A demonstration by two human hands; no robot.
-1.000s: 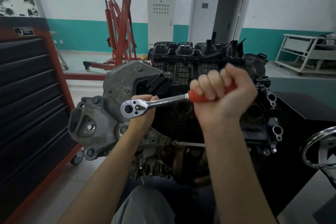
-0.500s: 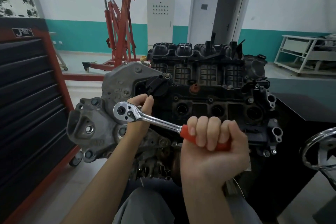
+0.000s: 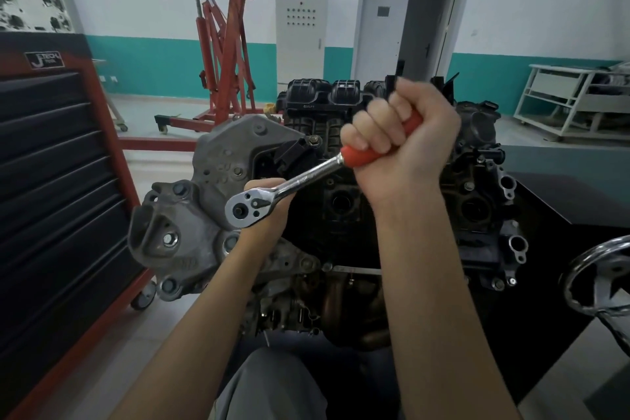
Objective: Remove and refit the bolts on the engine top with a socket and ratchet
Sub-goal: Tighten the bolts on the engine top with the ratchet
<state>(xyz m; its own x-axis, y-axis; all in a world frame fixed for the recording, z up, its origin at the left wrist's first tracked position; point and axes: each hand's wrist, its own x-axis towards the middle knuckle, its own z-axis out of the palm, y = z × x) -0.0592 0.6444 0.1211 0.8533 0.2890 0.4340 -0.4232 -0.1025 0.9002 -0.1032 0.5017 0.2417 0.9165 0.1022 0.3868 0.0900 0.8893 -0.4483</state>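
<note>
Right hand (image 3: pixel 405 143) swung ratchet (image 3: pixel 289 187) handle back up, away from body.

One legible marking: a dark nameplate (image 3: pixel 44 60) on the upper front of the red-framed tool cabinet (image 3: pixel 64 160) at left reads "JTECH" in pale letters, with a smaller line beneath it too fine to read. Moulded characters on the black intake manifold (image 3: pixel 324 92) of the engine are too small to make out. The yellow label on the red engine crane (image 3: pixel 225 44) is illegible.
</note>
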